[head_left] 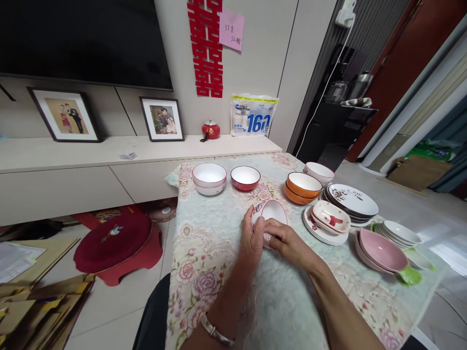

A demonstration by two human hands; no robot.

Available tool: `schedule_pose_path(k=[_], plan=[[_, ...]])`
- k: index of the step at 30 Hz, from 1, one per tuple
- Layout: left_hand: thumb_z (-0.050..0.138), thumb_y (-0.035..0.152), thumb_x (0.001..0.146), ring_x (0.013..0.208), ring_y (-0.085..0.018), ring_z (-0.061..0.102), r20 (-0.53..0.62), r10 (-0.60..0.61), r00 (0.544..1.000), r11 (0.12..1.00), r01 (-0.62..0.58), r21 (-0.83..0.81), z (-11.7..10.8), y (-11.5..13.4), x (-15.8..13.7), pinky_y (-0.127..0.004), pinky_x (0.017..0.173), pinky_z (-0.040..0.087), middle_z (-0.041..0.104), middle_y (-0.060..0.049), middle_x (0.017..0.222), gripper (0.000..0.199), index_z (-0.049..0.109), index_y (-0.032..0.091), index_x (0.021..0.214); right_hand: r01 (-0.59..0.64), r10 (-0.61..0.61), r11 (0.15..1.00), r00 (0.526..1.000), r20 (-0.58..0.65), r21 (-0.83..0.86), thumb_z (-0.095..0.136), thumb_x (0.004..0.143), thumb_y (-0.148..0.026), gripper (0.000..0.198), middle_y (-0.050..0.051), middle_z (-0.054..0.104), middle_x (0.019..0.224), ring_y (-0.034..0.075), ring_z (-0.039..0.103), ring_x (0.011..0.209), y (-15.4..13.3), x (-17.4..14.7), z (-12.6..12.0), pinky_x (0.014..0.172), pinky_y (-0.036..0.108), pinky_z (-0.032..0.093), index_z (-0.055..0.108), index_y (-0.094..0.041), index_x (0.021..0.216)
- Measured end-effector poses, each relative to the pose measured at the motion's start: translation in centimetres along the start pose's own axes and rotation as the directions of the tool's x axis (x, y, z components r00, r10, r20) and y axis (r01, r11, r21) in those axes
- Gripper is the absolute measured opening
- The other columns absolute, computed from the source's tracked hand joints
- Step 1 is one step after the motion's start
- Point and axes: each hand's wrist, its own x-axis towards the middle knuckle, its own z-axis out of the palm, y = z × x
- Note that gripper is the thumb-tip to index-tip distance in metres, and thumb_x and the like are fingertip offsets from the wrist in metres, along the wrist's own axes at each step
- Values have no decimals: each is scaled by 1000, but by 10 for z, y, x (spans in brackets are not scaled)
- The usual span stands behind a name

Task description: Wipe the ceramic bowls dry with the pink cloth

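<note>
Bowl (276, 211), white inside with a red rim and a patterned outer wall, held tilted in my hands over the middle of the floral-clothed desk (209, 233). My left hand (253, 235) is closed about its left side: the fingers (248, 214) lie along the outer wall, and the thumb rests on the near side. My right hand (288, 240) is at the near rim, its fingers bent inward with little gap between them and the tips touching the bowl; whether they pinch it or merely rest against it, I cannot tell. A bangle (216, 334) circles my left wrist. Beyond the bowl stand two stacked white bowls (209, 176) and, just to their right, a red bowl with a white interior (245, 178). Farther right: stacked orange bowls (303, 187), rectangular dishes (331, 217) set on white plates (310, 231), a pile of dark-rimmed plates (352, 199), and nested pink bowls (383, 250).
</note>
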Motion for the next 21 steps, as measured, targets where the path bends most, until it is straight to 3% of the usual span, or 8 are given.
schedule_pose_path(k=[3,6,10,13,17,19,21], plan=[[47,50,94,143,-28,37,-6,-9,1000,1000,9,-3,1,-1,2,-42,118,26,41,-17,154,67,38,12,148,30,-35,965,999,-12,-262,47,81,2,42,4,65,101,19,56,96,2,-1,0,85,30,44,73,-26,99],[54,46,89,140,-30,40,2,-2,1000,999,1,50,2,0,1,-41,116,30,45,-19,149,70,39,10,148,-26,-18,891,996,-92,-453,46,78,4,39,6,65,95,21,56,94,8,-2,2,81,31,44,71,-22,92],[67,36,79,131,-30,49,37,26,999,989,-31,143,6,2,-1,-41,112,36,49,-19,141,77,41,12,147,-140,28,862,973,-230,-488,47,79,-1,30,10,65,106,23,57,99,18,-2,3,82,33,46,68,-18,89],[69,31,76,130,-30,51,20,20,1000,989,-23,146,6,2,-1,-40,112,38,49,-18,142,78,42,13,146,-197,102,898,963,-250,-393,47,82,-7,22,8,65,98,22,58,90,19,-2,0,79,32,44,66,-18,86],[66,37,81,135,-31,47,-28,-40,999,999,40,11,4,-3,3,-42,114,36,48,-18,147,73,43,12,145,-201,197,979,976,-95,-34,52,88,-20,13,0,63,84,17,55,79,8,-1,-6,73,27,41,65,-20,87],[67,39,82,136,-31,47,-44,-77,996,995,74,-65,2,-5,4,-42,114,37,49,-17,147,70,45,14,143,-209,217,957,976,-18,203,56,90,-31,15,-1,64,84,15,55,76,2,-2,-7,70,26,41,66,-19,91],[68,40,82,134,-30,49,-43,-122,992,982,115,-151,2,-4,4,-42,112,40,51,-15,147,68,46,16,142,-201,241,890,969,-48,410,62,88,-43,26,-1,64,80,13,53,69,-1,-2,-6,64,24,40,67,-18,93]])
